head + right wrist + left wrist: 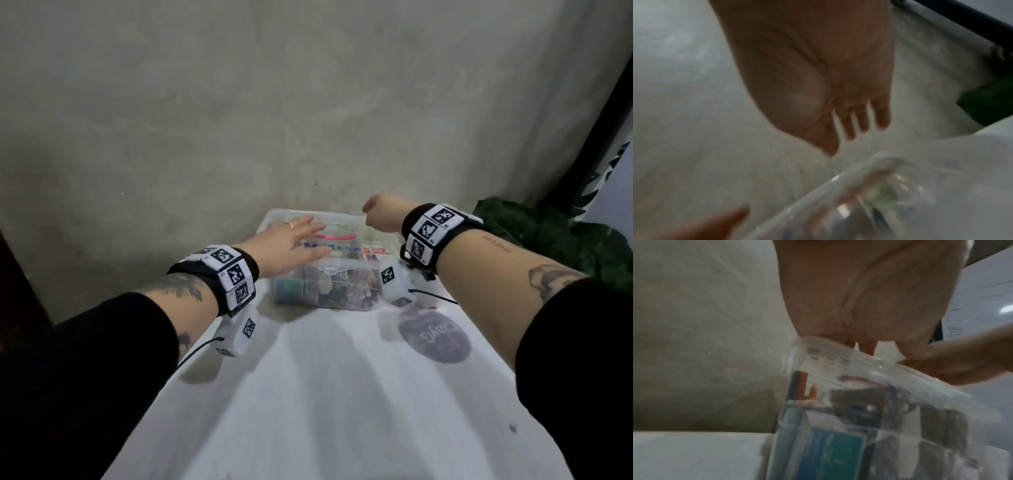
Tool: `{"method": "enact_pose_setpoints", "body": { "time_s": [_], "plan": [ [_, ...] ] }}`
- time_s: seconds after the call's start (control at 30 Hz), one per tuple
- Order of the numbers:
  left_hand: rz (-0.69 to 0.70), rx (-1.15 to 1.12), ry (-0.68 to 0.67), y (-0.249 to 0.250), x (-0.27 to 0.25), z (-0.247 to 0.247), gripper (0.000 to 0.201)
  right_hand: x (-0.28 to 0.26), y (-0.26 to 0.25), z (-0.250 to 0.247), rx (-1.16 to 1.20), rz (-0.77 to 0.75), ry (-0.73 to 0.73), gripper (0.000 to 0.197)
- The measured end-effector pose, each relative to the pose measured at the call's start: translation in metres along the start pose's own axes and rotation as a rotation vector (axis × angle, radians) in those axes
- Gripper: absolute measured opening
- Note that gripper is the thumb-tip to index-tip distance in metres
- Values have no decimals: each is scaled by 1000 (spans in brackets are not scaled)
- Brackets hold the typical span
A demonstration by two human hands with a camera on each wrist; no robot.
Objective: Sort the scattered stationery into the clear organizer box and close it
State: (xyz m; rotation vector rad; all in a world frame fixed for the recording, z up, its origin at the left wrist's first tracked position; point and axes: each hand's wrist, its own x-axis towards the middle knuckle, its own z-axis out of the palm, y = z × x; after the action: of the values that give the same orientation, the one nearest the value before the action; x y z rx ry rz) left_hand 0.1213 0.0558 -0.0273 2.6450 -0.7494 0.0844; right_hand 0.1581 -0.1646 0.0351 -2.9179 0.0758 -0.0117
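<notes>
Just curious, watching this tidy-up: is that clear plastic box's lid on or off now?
On. The lid lies flat across the clear box, with the left hand spread on it. Whether it is latched, I cannot tell.

My head camera looks forward and down from above my forearms, taking in the white surface (308,394), the wall (239,102) behind it and the clear organizer box (329,284) at the far edge. The camera on my left wrist sits very near, looking along my left hand (869,296) at the box's near left corner (838,426). The right wrist camera looks along my right hand (813,81) toward the wall, blurred, the box's edge (838,194) low in frame. All three share the box.
</notes>
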Motion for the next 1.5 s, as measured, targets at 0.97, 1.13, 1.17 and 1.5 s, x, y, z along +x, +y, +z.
{"method": "enact_pose_setpoints", "body": {
  "time_s": [0.97,1.13,1.17,1.5],
  "plan": [
    [31,342,22,-8,8,25,79,85,-45,3,-377,-129,-470,49],
    [-28,328,-43,2,4,17,74,51,-32,-3,-300,-116,-297,49],
    [-45,327,-54,5,3,15,74,41,-29,-5,-252,-110,-252,47],
    [-174,76,276,33,-56,43,90,-107,62,18,-35,-22,-131,55]
  ]
}}
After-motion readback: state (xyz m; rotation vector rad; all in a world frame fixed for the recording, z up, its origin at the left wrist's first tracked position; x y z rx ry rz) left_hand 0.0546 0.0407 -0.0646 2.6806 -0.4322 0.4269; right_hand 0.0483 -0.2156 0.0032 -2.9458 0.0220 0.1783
